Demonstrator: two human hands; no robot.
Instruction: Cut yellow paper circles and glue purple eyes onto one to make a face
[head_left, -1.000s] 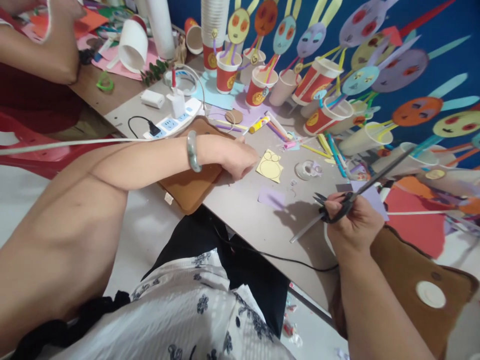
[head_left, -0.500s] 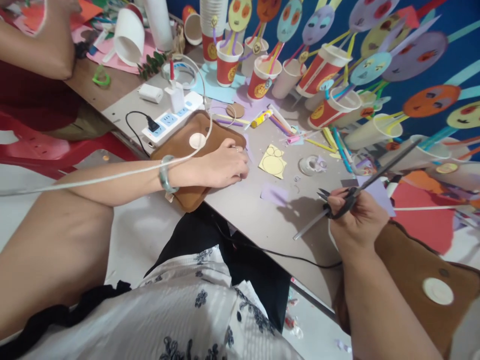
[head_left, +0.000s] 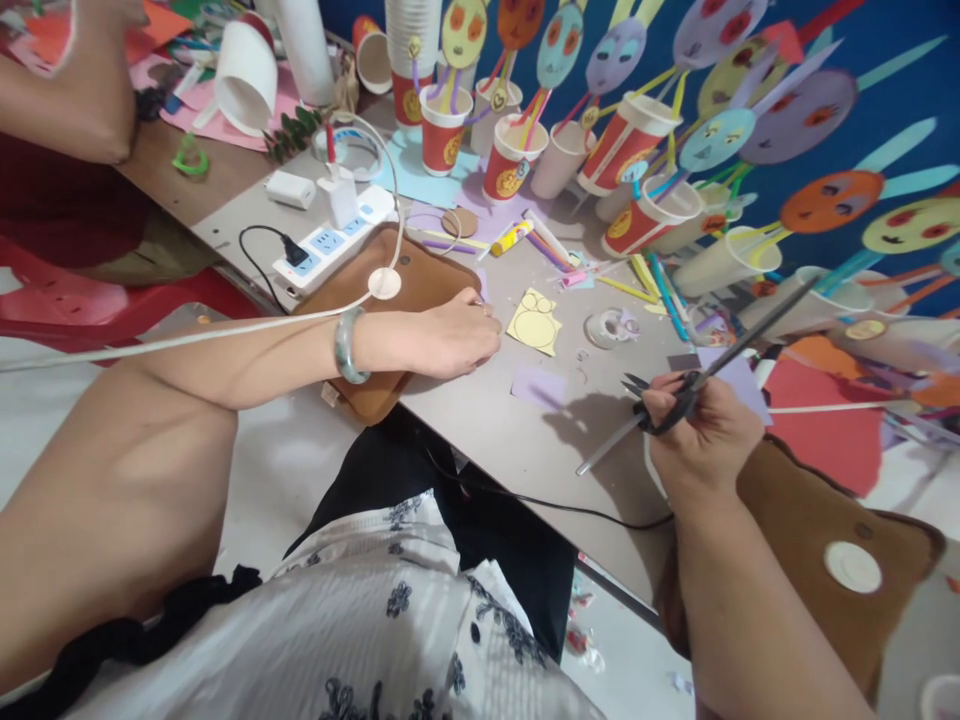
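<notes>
My left hand rests on the edge of a brown cushion, its fingers curled together. Whatever it may hold is hidden. Just beyond its fingertips lies a yellow paper with drawn circles, and a small purple paper is nearer to me. On the right, my right hand is closed around black-handled scissors, raised over the table, with a long dark blade pointing up and right. A pale translucent stick and short dark points also jut out of that grip. A tape roll sits between my hands.
Paper cups with paper faces on straws line the back. A power strip with plugs stands left, its white cable crossing my left forearm. A second brown cushion lies under my right arm. Another person's arm is at upper left.
The whole view has shifted slightly, so the table's things appear a little further left. My left hand has slid slightly towards the yellow paper. My right hand keeps its grip on the scissors.
</notes>
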